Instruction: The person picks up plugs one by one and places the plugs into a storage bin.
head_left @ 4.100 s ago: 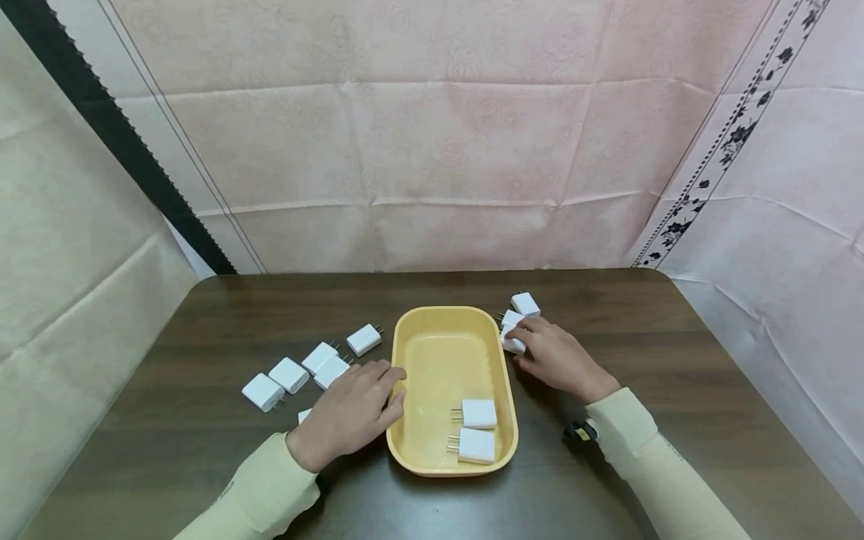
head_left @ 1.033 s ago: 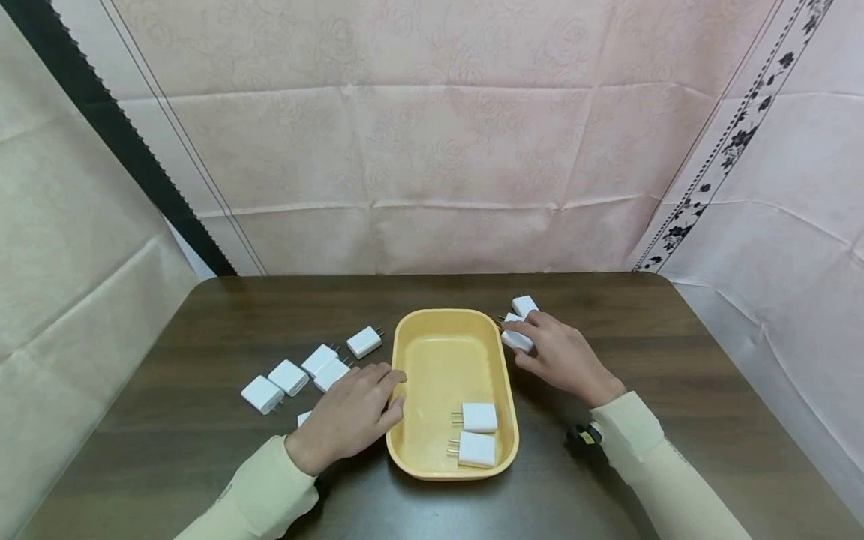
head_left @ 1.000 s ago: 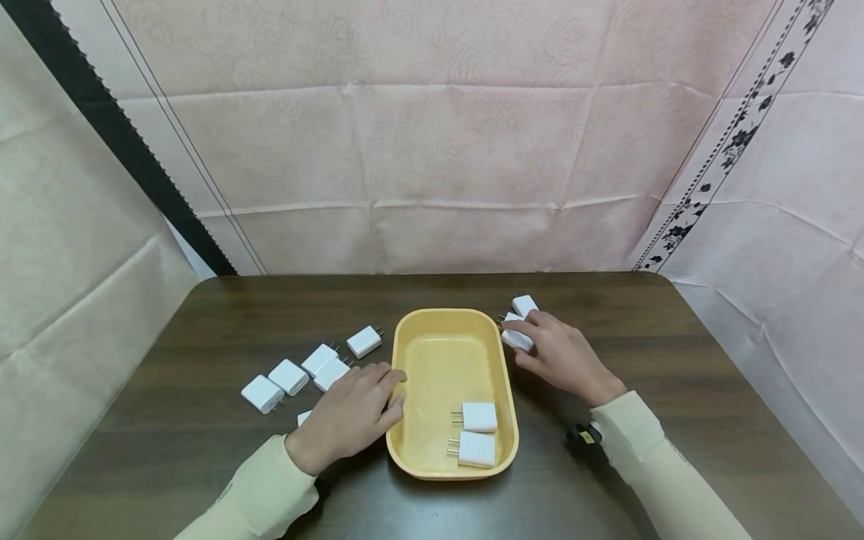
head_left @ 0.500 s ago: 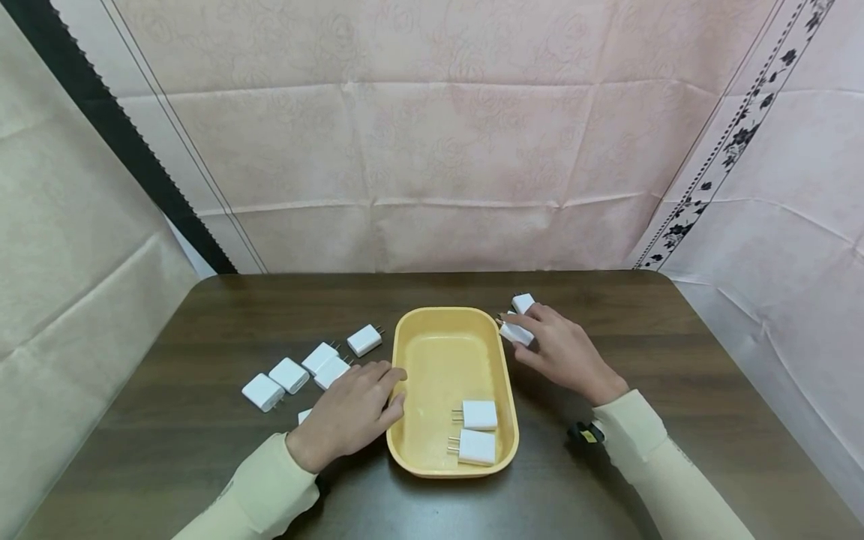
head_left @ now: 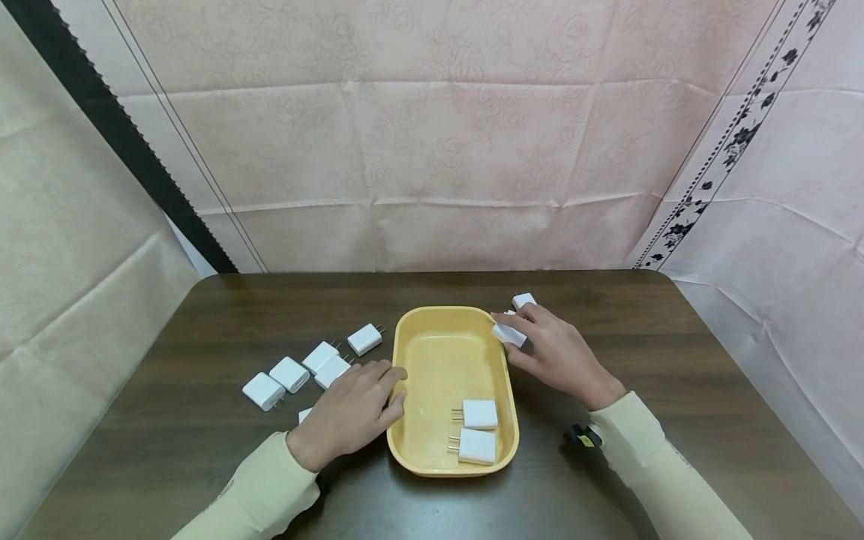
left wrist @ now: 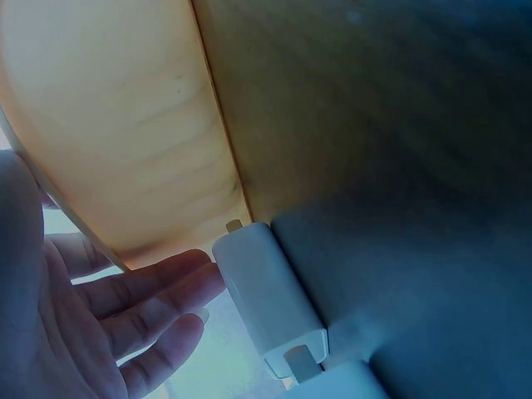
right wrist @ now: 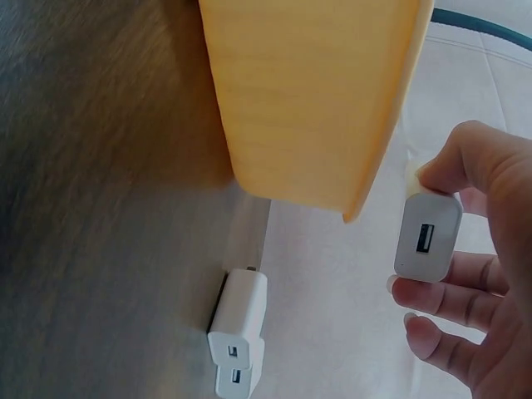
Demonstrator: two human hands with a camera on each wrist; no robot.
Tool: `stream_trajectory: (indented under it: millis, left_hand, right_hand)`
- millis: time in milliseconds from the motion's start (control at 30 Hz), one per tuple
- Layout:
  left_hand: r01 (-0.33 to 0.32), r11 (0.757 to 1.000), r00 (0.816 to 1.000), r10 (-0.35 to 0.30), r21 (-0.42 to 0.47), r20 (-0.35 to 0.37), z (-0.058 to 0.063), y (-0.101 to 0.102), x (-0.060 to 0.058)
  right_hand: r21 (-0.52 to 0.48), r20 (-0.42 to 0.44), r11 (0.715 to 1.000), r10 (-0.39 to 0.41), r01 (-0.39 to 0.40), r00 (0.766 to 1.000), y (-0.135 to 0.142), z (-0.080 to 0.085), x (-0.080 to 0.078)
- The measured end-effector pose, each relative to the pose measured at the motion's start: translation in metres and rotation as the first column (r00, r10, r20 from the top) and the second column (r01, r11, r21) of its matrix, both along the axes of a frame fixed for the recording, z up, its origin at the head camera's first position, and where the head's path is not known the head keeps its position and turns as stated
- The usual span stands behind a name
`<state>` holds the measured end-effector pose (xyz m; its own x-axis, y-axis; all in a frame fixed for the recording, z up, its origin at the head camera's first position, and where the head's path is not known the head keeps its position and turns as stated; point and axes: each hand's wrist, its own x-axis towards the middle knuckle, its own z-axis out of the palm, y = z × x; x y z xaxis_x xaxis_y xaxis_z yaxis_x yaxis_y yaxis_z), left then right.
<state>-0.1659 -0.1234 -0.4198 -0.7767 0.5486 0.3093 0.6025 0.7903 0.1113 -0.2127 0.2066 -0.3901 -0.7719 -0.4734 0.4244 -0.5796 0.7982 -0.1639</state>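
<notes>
My right hand pinches a white USB wall charger between thumb and fingers, beside the upper right rim of a yellow tray. In the right wrist view the charger is raised off the table, its USB port facing the camera. Two chargers lie inside the tray, one white charger above another charger, prongs pointing left. My left hand rests at the tray's left rim, fingers extended. In the left wrist view a charger stands close by its fingertips.
Several white chargers lie left of the tray, among them an outer charger and one nearer the tray. Right of it, a charger is partly behind my right hand; the right wrist view shows two chargers there. Cloth hangs behind the table.
My right hand has taken hold of a charger, which has risen and moved left toward the tray's rim. The left hand and the chargers in the tray stay put.
</notes>
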Motion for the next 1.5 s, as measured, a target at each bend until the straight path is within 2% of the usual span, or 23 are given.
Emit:
stream_trajectory:
  millis: [367,800,1133,1367,1500]
  left_hand:
    - [0.004,1.0,1.0,-0.004,0.004,-0.002,-0.001,0.0,-0.001]
    - [-0.018,1.0,0.999,0.018,-0.017,0.027,0.002,0.001,0.0]
    - [-0.017,1.0,0.999,0.017,-0.018,0.031,0.001,0.001,0.0]
    - [-0.012,1.0,1.0,0.012,-0.016,0.023,0.001,0.001,-0.002]
    - [-0.015,1.0,0.999,0.015,-0.017,0.031,0.001,0.001,-0.001]
  right_hand:
    - [0.017,-0.022,0.999,0.046,-0.046,0.999,-0.007,0.006,0.007]
    - [-0.011,-0.098,0.978,0.207,-0.209,0.973,-0.021,0.002,0.011]
    - [0.023,-0.066,0.975,0.221,-0.22,0.973,-0.03,0.001,0.018]
    - [0.046,-0.075,0.962,0.27,-0.268,0.96,-0.033,-0.002,0.018]
    - [0.07,-0.04,0.962,0.266,-0.263,0.963,-0.035,-0.004,0.019]
